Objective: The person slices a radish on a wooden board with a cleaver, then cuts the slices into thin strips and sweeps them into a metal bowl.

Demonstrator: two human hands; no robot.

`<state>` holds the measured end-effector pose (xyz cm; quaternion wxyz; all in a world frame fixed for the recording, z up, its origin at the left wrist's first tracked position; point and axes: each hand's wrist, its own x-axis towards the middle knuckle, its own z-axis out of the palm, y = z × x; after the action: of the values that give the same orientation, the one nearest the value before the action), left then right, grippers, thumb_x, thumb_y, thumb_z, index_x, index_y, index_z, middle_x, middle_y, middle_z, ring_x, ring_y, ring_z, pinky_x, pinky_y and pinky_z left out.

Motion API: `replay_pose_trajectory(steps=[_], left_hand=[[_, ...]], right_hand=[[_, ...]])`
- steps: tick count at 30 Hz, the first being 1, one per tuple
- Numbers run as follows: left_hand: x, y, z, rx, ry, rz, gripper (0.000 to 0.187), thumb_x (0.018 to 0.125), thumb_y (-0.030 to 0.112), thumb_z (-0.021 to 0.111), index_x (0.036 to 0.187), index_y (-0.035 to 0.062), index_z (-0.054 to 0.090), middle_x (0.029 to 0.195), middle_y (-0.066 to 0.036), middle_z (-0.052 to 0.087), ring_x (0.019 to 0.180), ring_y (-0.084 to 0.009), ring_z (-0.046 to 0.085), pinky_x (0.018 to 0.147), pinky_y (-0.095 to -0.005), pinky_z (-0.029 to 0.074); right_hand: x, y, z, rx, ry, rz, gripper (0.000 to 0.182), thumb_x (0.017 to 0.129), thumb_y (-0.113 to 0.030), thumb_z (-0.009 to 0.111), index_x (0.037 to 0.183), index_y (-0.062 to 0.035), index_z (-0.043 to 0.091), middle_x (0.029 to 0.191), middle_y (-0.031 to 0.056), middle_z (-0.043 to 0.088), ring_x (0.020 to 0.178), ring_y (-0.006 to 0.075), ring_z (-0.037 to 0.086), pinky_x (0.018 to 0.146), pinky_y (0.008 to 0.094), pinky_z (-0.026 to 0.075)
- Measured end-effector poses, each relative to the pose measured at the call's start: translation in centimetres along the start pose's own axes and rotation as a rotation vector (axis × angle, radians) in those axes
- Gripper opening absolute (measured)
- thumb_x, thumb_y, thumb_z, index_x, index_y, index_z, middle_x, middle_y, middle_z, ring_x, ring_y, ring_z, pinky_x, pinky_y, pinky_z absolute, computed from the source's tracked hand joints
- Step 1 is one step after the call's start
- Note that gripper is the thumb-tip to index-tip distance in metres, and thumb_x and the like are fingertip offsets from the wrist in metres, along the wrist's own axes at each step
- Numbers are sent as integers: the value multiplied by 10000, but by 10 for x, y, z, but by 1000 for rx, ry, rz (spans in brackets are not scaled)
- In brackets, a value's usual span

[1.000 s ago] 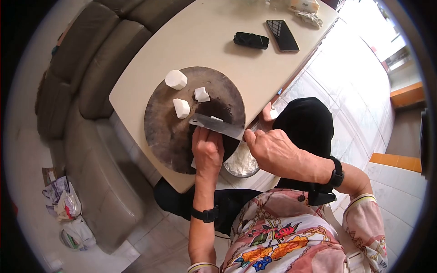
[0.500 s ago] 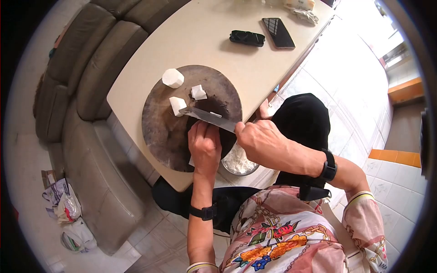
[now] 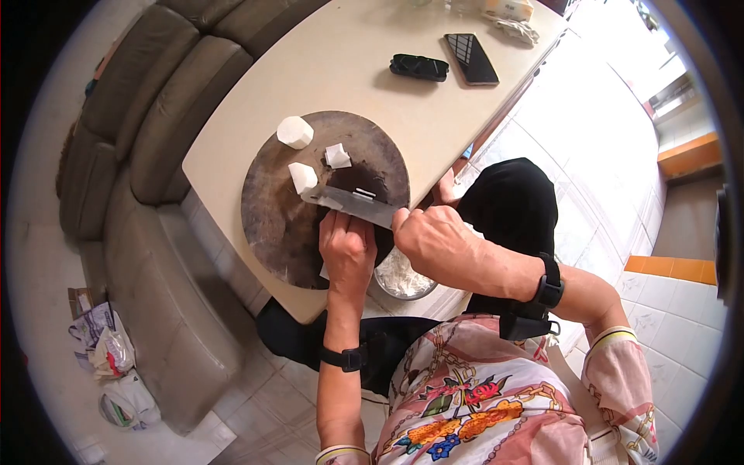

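Observation:
A round dark cutting board (image 3: 271,209) lies on the beige table (image 3: 356,93). My right hand (image 3: 434,240) grips a cleaver (image 3: 353,203) whose blade lies flat across the board's near side. My left hand (image 3: 349,248) rests curled on the board just under the blade, over a white piece that is mostly hidden. Three white vegetable chunks sit on the board: a large chunk (image 3: 294,132) at the far rim, a middle chunk (image 3: 302,178) touching the blade tip, and a small chunk (image 3: 337,156).
A metal bowl (image 3: 403,279) of white shreds sits below the table edge by my lap. A black case (image 3: 419,67), a phone (image 3: 471,59) and packets (image 3: 515,19) lie at the table's far end. A brown sofa (image 3: 155,116) runs along the left; bags (image 3: 108,356) lie on the floor.
The cleaver has slid left across the board until its tip reaches the middle white chunk. Both hands moved left with it.

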<state>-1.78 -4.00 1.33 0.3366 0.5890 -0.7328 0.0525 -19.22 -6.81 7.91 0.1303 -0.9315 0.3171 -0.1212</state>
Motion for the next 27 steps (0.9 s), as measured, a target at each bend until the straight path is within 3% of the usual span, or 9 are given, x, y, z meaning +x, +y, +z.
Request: replay_pose_trajectory(steps=[13,23,27], left_hand=[[0,-2,2,-10,7,15,246,686,-34,673,932,-22,673,959,-157,645,903,-359,611,831,-426,493],[1,2,0,-6,35,7,170,724,-25,661,894,-18,666,882,-149,624,888,-356,610,816,-434,490],[0,0,1,5,32,17,190,717,-29,662,906,-14,665,898,-150,628,884,-355,615,812,-432,499]], right_hand=[[-15,2,-15,58,-91,25,136,633,46,577,740,61,495,541,181,558,516,335,622,465,406,475],[-2,1,2,48,39,6,120,651,43,578,735,62,495,546,196,559,537,345,631,481,414,478],[-14,-1,-8,48,-40,33,142,628,41,579,743,74,503,540,188,556,537,343,629,487,416,480]])
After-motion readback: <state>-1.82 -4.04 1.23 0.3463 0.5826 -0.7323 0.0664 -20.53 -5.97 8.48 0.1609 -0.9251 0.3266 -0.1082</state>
